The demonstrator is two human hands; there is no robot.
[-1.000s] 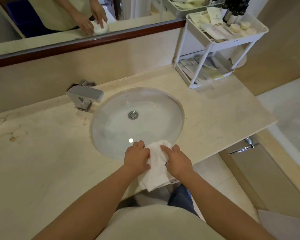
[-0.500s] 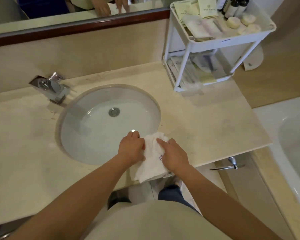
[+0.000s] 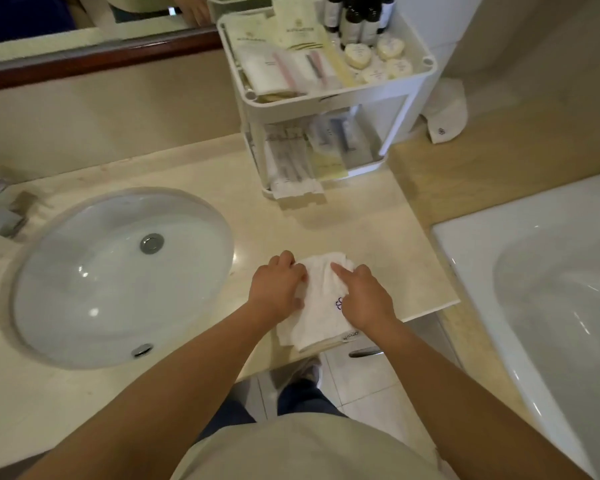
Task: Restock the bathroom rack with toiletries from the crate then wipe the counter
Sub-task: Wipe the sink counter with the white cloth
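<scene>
**Wiping the worktop strip between basin and tub**

The white cloth (image 3: 321, 303) lies bunched on the worktop (image 3: 368, 233), at about 3 o'clock from the sink basin (image 3: 84, 271) and at 6 o'clock from the two-tier rack (image 3: 329, 98). Its near end hangs over the worktop's front edge.

The left hand (image 3: 278, 292) is set on the cloth's 9 o'clock side, its fingers (image 3: 284, 259) curled down and gathering the fabric. The right hand (image 3: 364, 299) is laid on the 3 o'clock side with the index finger (image 3: 340, 271) stretched flat along the top and the others bent. Whether a fold is pinched beneath it cannot be told.

The rack is seen filled with toiletries (image 3: 288, 60) on both tiers, so restocking is judged done and wiping is the step in hand.

- The overhanging end would best be drawn up onto the stone first, so that the whole cloth is pressed flat and nothing drags off the edge.
- Even pressure should be kept under both palms, and strokes overlapped toward 12 o'clock.
- The strokes should be stopped just short of the rack's foot, since a sachet (image 3: 297, 187) juts from the lower tier at 6 o'clock and could be caught and pulled out.
- The corner at 3 o'clock, beside the bathtub (image 3: 551, 306), should not be skipped.
</scene>
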